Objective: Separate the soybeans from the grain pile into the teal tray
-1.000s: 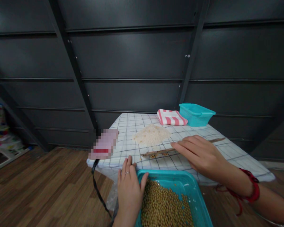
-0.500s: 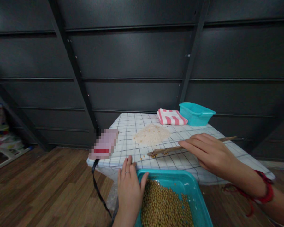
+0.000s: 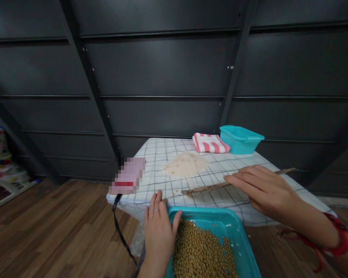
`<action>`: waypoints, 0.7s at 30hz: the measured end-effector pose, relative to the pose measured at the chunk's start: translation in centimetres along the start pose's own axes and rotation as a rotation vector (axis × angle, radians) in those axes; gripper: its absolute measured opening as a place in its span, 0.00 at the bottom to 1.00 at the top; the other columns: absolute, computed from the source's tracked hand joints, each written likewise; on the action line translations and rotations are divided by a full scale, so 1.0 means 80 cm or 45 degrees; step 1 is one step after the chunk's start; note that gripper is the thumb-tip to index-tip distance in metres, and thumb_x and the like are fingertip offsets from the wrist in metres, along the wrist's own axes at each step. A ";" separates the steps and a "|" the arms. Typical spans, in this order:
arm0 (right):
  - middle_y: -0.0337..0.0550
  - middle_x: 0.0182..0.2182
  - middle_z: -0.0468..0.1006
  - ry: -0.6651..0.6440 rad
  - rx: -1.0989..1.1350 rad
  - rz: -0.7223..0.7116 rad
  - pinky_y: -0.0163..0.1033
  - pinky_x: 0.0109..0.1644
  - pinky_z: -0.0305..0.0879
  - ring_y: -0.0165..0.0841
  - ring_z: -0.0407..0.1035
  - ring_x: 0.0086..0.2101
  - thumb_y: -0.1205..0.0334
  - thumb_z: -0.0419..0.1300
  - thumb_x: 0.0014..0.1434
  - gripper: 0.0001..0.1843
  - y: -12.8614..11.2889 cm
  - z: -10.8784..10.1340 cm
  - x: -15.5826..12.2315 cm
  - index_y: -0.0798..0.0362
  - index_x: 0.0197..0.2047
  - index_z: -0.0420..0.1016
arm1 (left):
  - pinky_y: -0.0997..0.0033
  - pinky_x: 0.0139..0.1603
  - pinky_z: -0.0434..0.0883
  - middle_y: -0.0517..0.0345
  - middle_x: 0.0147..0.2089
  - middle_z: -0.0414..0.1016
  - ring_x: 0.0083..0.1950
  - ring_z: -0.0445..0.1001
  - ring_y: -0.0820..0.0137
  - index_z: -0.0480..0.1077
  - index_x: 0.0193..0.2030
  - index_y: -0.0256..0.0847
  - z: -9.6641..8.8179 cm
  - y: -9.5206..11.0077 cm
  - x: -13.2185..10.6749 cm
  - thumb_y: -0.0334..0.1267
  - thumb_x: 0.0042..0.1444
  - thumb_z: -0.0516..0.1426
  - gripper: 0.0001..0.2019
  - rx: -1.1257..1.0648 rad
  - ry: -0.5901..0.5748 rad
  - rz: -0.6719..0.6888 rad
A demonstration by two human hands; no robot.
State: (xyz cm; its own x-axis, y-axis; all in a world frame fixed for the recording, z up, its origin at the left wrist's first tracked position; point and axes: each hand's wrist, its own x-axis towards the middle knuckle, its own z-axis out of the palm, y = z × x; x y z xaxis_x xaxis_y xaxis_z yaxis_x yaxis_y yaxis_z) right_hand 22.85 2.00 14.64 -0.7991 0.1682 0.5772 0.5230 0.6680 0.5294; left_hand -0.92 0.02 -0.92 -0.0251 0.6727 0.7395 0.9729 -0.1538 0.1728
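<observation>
My left hand (image 3: 159, 227) lies over the left rim of a teal plastic tub (image 3: 234, 216), its thumb on the inner side and its fingers stretched along the outside toward the tablecloth. Many round yellow-brown beans (image 3: 204, 251) fill much of the tub. A thin, rough dry stick (image 3: 205, 188) is in my right hand (image 3: 266, 189), fingers closed over its middle. The stick lies low across the cloth, its frayed end pointing left. A few loose beans (image 3: 174, 192) sit beyond that end. Behind is a flat heap of pale grains, like rice (image 3: 187, 165).
A checked white tablecloth (image 3: 159, 148) covers the table. At the back stand a folded pink-and-white striped towel (image 3: 210, 143) and a second teal tub (image 3: 240, 141). A blurred pink object (image 3: 130, 173) lies at the left edge, a black strap (image 3: 117, 220) hanging below. Dark panels rise behind.
My right hand has shifted right and slightly toward me, with the stick. Beans seen beside the stick's end before no longer show there. My left hand and the tub have stayed put.
</observation>
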 end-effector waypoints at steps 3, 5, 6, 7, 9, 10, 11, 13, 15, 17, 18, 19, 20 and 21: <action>0.46 0.29 0.74 0.017 0.029 0.015 0.38 0.33 0.61 0.32 0.64 0.32 0.80 0.44 0.54 0.17 0.000 -0.001 0.001 0.59 0.42 0.66 | 0.48 0.46 0.68 0.39 0.53 0.67 0.55 0.64 0.53 0.61 0.43 0.36 0.000 0.000 -0.001 0.50 0.55 0.47 0.19 -0.013 -0.003 -0.012; 0.46 0.29 0.74 0.021 0.025 0.016 0.38 0.32 0.61 0.32 0.64 0.31 0.80 0.44 0.54 0.16 0.000 -0.001 0.002 0.59 0.42 0.66 | 0.48 0.45 0.68 0.38 0.53 0.67 0.55 0.64 0.52 0.61 0.43 0.36 0.000 0.001 -0.001 0.50 0.55 0.47 0.19 -0.006 -0.005 -0.006; 0.46 0.29 0.74 0.017 0.017 0.013 0.38 0.32 0.61 0.32 0.64 0.31 0.80 0.44 0.54 0.16 0.000 0.000 0.003 0.59 0.42 0.66 | 0.48 0.45 0.68 0.37 0.53 0.67 0.55 0.64 0.52 0.61 0.43 0.35 0.000 0.001 -0.001 0.50 0.55 0.46 0.19 0.000 -0.004 0.000; 0.46 0.29 0.74 0.012 0.011 0.009 0.38 0.32 0.60 0.32 0.64 0.31 0.80 0.45 0.54 0.16 0.000 0.000 0.003 0.59 0.41 0.66 | 0.48 0.45 0.68 0.37 0.53 0.67 0.55 0.64 0.52 0.61 0.43 0.35 -0.001 0.001 0.000 0.50 0.55 0.47 0.19 0.004 -0.002 0.004; 0.46 0.28 0.74 0.003 0.015 0.008 0.38 0.32 0.60 0.32 0.64 0.30 0.80 0.45 0.54 0.16 0.000 0.001 0.003 0.60 0.41 0.66 | 0.48 0.45 0.69 0.38 0.53 0.67 0.55 0.64 0.52 0.61 0.43 0.36 -0.002 0.001 0.000 0.50 0.55 0.47 0.19 0.005 0.001 0.005; 0.45 0.28 0.74 0.001 0.026 0.016 0.38 0.32 0.60 0.32 0.64 0.30 0.80 0.45 0.53 0.16 0.000 0.001 0.002 0.59 0.41 0.66 | 0.48 0.45 0.69 0.38 0.53 0.67 0.55 0.64 0.52 0.61 0.43 0.36 -0.002 0.001 0.001 0.50 0.55 0.47 0.19 0.005 0.002 0.005; 0.45 0.28 0.74 0.003 0.039 0.025 0.38 0.32 0.61 0.32 0.64 0.30 0.80 0.44 0.53 0.17 0.000 0.001 0.001 0.59 0.41 0.66 | 0.49 0.45 0.69 0.38 0.53 0.67 0.55 0.64 0.52 0.61 0.44 0.35 -0.003 0.001 0.001 0.49 0.55 0.47 0.19 0.007 0.002 0.007; 0.44 0.28 0.74 0.007 0.057 0.042 0.38 0.33 0.61 0.31 0.64 0.30 0.80 0.44 0.54 0.17 -0.001 0.000 -0.001 0.57 0.41 0.66 | 0.48 0.44 0.69 0.37 0.53 0.67 0.55 0.64 0.51 0.61 0.43 0.34 -0.002 0.001 0.001 0.49 0.55 0.47 0.19 0.020 -0.004 0.017; 0.43 0.28 0.74 0.009 0.062 0.047 0.37 0.33 0.61 0.31 0.65 0.31 0.79 0.44 0.54 0.17 -0.001 -0.002 -0.003 0.56 0.41 0.67 | 0.48 0.44 0.69 0.36 0.52 0.67 0.54 0.64 0.51 0.61 0.43 0.34 -0.001 0.001 0.001 0.49 0.55 0.46 0.19 0.039 -0.007 0.023; 0.43 0.29 0.74 0.003 0.063 0.043 0.37 0.33 0.62 0.31 0.65 0.31 0.79 0.44 0.54 0.17 -0.002 -0.004 -0.004 0.56 0.41 0.67 | 0.48 0.43 0.69 0.35 0.52 0.67 0.54 0.65 0.51 0.61 0.43 0.34 0.000 0.002 0.001 0.50 0.55 0.46 0.19 0.057 -0.002 0.025; 0.43 0.29 0.74 0.001 0.061 0.042 0.37 0.33 0.62 0.31 0.65 0.31 0.79 0.44 0.54 0.17 -0.002 -0.005 -0.004 0.56 0.41 0.66 | 0.48 0.43 0.69 0.35 0.52 0.67 0.54 0.65 0.51 0.61 0.42 0.34 0.000 0.002 0.001 0.50 0.56 0.45 0.19 0.064 0.002 0.026; 0.43 0.29 0.74 0.003 0.055 0.039 0.37 0.33 0.62 0.31 0.65 0.31 0.80 0.44 0.53 0.17 -0.001 -0.007 -0.004 0.57 0.41 0.66 | 0.48 0.43 0.70 0.36 0.52 0.67 0.54 0.65 0.51 0.61 0.42 0.34 0.001 0.003 0.001 0.50 0.56 0.45 0.19 0.069 0.004 0.027; 0.44 0.29 0.74 0.009 0.043 0.037 0.37 0.33 0.62 0.31 0.65 0.31 0.81 0.43 0.53 0.18 0.000 -0.008 -0.004 0.57 0.41 0.66 | 0.48 0.43 0.70 0.36 0.52 0.67 0.54 0.65 0.51 0.61 0.42 0.34 0.001 0.003 0.001 0.50 0.56 0.45 0.19 0.071 0.004 0.028; 0.44 0.29 0.74 0.015 0.026 0.037 0.37 0.34 0.62 0.31 0.65 0.31 0.81 0.43 0.52 0.19 0.001 -0.008 -0.004 0.57 0.41 0.66 | 0.48 0.44 0.70 0.36 0.52 0.67 0.54 0.65 0.51 0.61 0.42 0.34 0.001 0.004 0.002 0.50 0.56 0.45 0.19 0.070 0.002 0.026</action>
State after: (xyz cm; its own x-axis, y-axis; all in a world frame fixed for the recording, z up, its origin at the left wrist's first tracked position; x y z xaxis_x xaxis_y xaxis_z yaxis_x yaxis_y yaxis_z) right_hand 23.36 1.52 14.88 -0.7801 0.1791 0.5995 0.5395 0.6779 0.4995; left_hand -0.60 0.11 -0.81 -0.0052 0.6687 0.7435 0.9843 -0.1277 0.1218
